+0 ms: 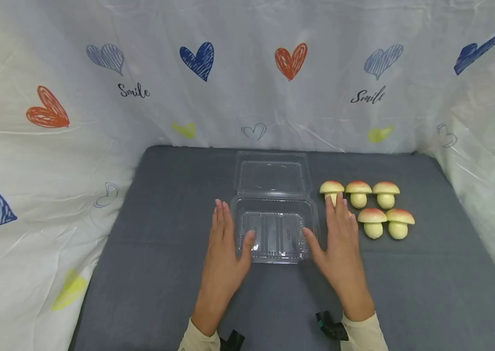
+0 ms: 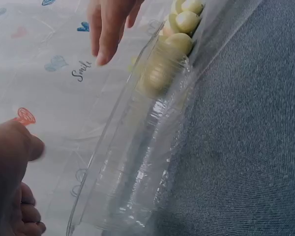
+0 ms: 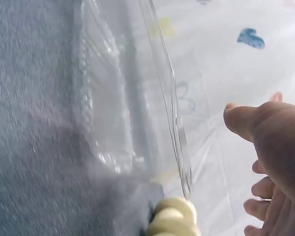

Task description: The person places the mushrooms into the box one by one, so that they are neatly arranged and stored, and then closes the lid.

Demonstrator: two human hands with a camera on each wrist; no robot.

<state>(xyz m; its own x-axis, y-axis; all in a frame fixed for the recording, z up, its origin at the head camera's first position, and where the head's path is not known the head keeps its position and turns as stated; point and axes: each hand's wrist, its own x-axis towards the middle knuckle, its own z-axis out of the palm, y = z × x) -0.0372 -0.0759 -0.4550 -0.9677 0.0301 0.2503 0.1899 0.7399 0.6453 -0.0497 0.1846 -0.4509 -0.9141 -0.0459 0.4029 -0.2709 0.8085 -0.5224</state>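
A clear plastic clamshell container sits on the table with its lid folded back, away from me. My left hand hovers at its left side, fingers straight and thumb spread toward the tray. On the other side my right hand is held the same way, its fingertips overlapping the leftmost toy mushroom. Neither hand holds anything. Several toy mushrooms with red-topped, pale yellow caps lie in two rows right of the container, among them a near-row mushroom. Part of that near row is hidden behind my right fingers.
A dark grey cloth covers the table. White curtain with printed hearts hangs behind it and along both sides. Dark straps with small devices sit at both wrists, by the beige sleeves.
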